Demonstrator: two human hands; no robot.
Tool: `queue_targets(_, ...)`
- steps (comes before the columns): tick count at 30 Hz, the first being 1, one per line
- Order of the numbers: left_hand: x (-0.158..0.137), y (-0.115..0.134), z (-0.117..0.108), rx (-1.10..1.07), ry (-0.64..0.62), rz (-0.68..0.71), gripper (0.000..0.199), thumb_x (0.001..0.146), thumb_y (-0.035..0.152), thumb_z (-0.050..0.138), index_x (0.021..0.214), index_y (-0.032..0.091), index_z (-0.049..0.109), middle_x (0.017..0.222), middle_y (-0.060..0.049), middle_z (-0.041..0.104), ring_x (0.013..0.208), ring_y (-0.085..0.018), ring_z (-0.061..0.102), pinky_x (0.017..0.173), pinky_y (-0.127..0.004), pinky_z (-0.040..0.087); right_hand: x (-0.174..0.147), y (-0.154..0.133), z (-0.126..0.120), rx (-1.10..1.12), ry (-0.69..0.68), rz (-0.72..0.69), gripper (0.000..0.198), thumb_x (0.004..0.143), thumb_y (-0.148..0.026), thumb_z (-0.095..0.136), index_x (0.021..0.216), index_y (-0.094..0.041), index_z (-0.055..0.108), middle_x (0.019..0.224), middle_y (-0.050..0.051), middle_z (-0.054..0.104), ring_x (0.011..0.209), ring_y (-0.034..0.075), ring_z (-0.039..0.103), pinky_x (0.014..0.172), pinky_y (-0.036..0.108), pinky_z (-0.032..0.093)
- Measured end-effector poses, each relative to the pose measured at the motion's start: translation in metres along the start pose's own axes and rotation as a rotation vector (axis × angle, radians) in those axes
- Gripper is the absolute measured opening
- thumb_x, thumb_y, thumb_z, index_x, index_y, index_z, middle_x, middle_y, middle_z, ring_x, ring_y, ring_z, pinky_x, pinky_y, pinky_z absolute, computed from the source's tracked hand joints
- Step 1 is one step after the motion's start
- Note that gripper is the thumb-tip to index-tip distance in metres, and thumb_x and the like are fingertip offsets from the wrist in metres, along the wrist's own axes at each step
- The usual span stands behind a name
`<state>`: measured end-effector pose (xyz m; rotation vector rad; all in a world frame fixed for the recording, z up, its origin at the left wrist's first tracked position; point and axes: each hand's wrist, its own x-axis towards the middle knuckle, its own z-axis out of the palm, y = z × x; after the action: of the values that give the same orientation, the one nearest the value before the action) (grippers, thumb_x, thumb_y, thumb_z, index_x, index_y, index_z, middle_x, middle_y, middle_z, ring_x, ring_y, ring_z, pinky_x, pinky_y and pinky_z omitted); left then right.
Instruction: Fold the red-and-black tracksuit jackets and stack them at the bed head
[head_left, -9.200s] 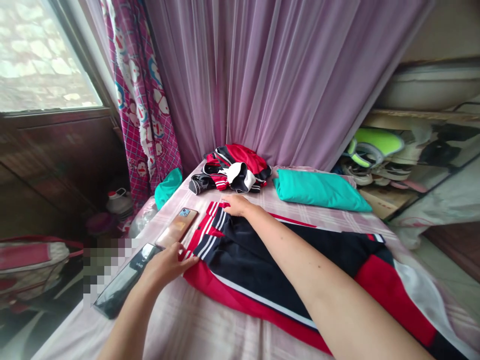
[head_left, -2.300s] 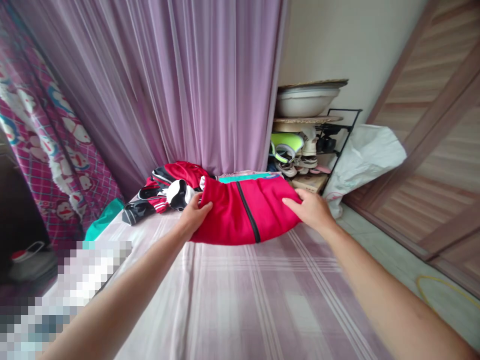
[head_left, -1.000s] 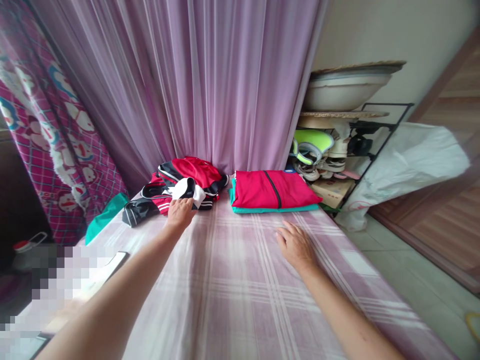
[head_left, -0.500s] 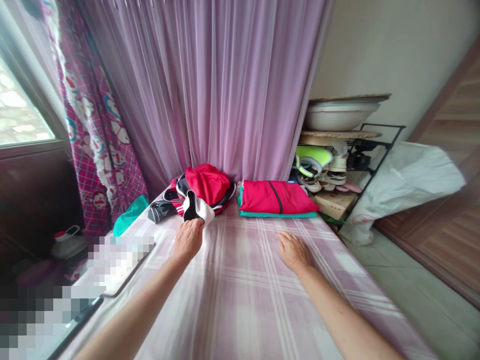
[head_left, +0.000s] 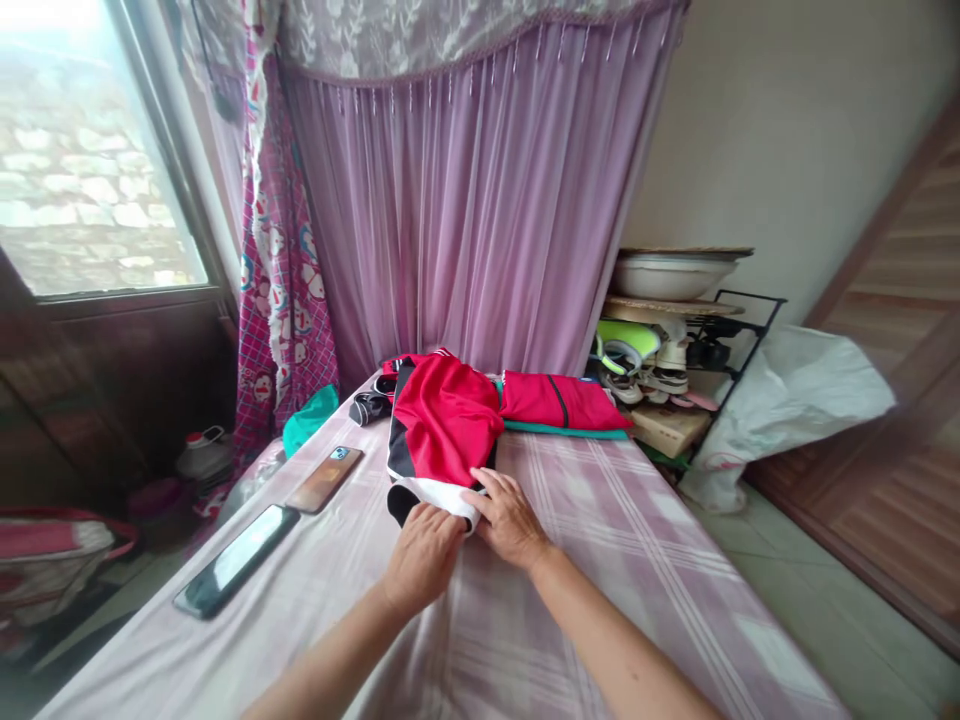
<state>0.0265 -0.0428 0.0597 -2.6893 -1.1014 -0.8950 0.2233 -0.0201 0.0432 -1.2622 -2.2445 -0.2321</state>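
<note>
A red garment (head_left: 446, 415) with dark side panels and a white band along its near edge lies spread on the checked bed sheet (head_left: 517, 640). My left hand (head_left: 426, 555) is closed on the white band, and the band's dark inner side shows beside it. At the band's right end, my right hand (head_left: 510, 515) pinches the edge, its fingertips partly over the cloth. Behind and to the right rests a folded red garment (head_left: 559, 400) with a dark stripe, on top of folded green cloth (head_left: 570, 431). Dark cloth with white trim (head_left: 369, 408) lies bunched at the far left.
A dark phone (head_left: 236, 560) and a brown phone (head_left: 328, 480) lie near the left bed edge. Green cloth (head_left: 311, 418) hangs there. Purple curtains (head_left: 465, 230) close off the far end. Right of the bed are a shoe rack (head_left: 739, 350) and a white sack (head_left: 802, 400).
The red garment has been drawn nearer and spread from its heap. My right hand has moved left from the sheet onto the white band. The view has tilted up and turned left.
</note>
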Motion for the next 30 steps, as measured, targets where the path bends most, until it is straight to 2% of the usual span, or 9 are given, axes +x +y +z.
queue_targets(4, -0.011, -0.012, -0.007, -0.035, -0.009, -0.07, 0.024, 0.099, 0.03, 0.043, 0.096, 0.02, 0.065, 0.092, -0.007, 0.071, 0.09, -0.021, 0.064, 0.084, -0.038, 0.047, -0.02, 0.004, -0.009, 0.076, -0.1, -0.017, 0.038, 0.079, -0.006, 0.051, 0.103, -0.023, 0.075, 0.115, 0.007, 0.073, 0.109, 0.022, 0.062, 0.098, 0.04, 0.045)
queue_targets(8, -0.029, -0.045, -0.003, 0.047, -0.041, -0.188, 0.044, 0.091, 0.04, 0.056, 0.13, 0.02, 0.056, 0.134, -0.015, 0.06, 0.122, -0.031, 0.056, 0.101, -0.05, 0.044, -0.082, 0.06, -0.041, 0.016, -0.082, 0.089, 0.048, 0.074, -0.004, 0.046, 0.106, -0.024, 0.075, 0.117, 0.006, 0.073, 0.114, 0.023, 0.062, 0.099, 0.042, 0.046)
queue_targets(12, -0.046, -0.056, 0.011, 0.07, -0.178, -0.194, 0.055, 0.089, 0.038, 0.058, 0.141, 0.023, 0.049, 0.148, -0.015, 0.05, 0.136, -0.032, 0.046, 0.111, -0.056, 0.035, -0.153, 0.133, -0.088, -0.252, -0.089, 0.478, 0.056, 0.069, -0.003, 0.044, 0.11, -0.025, 0.075, 0.125, 0.006, 0.07, 0.118, 0.024, 0.061, 0.102, 0.041, 0.047)
queue_targets(15, -0.045, -0.054, 0.024, 0.058, -0.215, -0.223, 0.051, 0.091, 0.032, 0.054, 0.141, 0.023, 0.049, 0.147, -0.015, 0.051, 0.136, -0.03, 0.046, 0.113, -0.054, 0.034, -0.175, 0.155, -0.113, -0.399, -0.181, 0.784, 0.061, 0.071, -0.004, 0.043, 0.12, -0.027, 0.071, 0.129, 0.007, 0.067, 0.111, 0.028, 0.065, 0.09, 0.045, 0.054)
queue_targets(17, -0.038, -0.054, 0.031, 0.058, -0.211, -0.239, 0.048, 0.092, 0.029, 0.052, 0.139, 0.023, 0.051, 0.145, -0.014, 0.053, 0.135, -0.029, 0.048, 0.113, -0.054, 0.034, -0.166, 0.145, -0.117, -0.401, -0.17, 0.786, 0.063, 0.074, -0.005, 0.041, 0.127, -0.027, 0.067, 0.132, 0.007, 0.065, 0.114, 0.027, 0.064, 0.091, 0.045, 0.053)
queue_targets(20, -0.017, -0.06, 0.038, 0.086, -0.202, -0.26, 0.047, 0.091, 0.023, 0.053, 0.137, 0.025, 0.053, 0.144, -0.013, 0.055, 0.134, -0.028, 0.048, 0.113, -0.053, 0.034, -0.125, 0.102, -0.104, -0.272, -0.156, 0.564, 0.051, 0.083, -0.013, 0.042, 0.127, -0.024, 0.066, 0.13, 0.007, 0.066, 0.119, 0.023, 0.06, 0.102, 0.038, 0.046)
queue_targets(23, 0.008, -0.068, 0.04, 0.132, -0.236, -0.277, 0.051, 0.089, 0.021, 0.055, 0.14, 0.027, 0.051, 0.146, -0.012, 0.052, 0.137, -0.028, 0.046, 0.114, -0.051, 0.033, -0.084, 0.054, -0.079, -0.171, -0.291, 0.456, 0.043, 0.088, -0.032, 0.05, 0.128, -0.024, 0.064, 0.128, 0.009, 0.067, 0.119, 0.025, 0.058, 0.099, 0.038, 0.045)
queue_targets(25, 0.024, -0.072, 0.04, 0.165, -0.282, -0.292, 0.055, 0.089, 0.022, 0.056, 0.143, 0.026, 0.048, 0.149, -0.013, 0.049, 0.139, -0.029, 0.043, 0.115, -0.051, 0.032, -0.068, 0.032, -0.067, -0.172, -0.411, 0.467, 0.043, 0.086, -0.03, 0.053, 0.127, -0.023, 0.065, 0.121, 0.01, 0.07, 0.113, 0.026, 0.061, 0.095, 0.038, 0.044)
queue_targets(30, 0.046, -0.084, 0.042, 0.21, -0.335, -0.261, 0.068, 0.082, 0.019, 0.063, 0.147, 0.025, 0.044, 0.154, -0.016, 0.042, 0.143, -0.034, 0.037, 0.115, -0.055, 0.029, -0.067, 0.028, -0.078, 0.002, -0.616, 0.388, 0.031, 0.075, -0.011, 0.049, 0.084, -0.024, 0.076, 0.085, 0.003, 0.074, 0.084, 0.018, 0.065, 0.072, 0.027, 0.04)
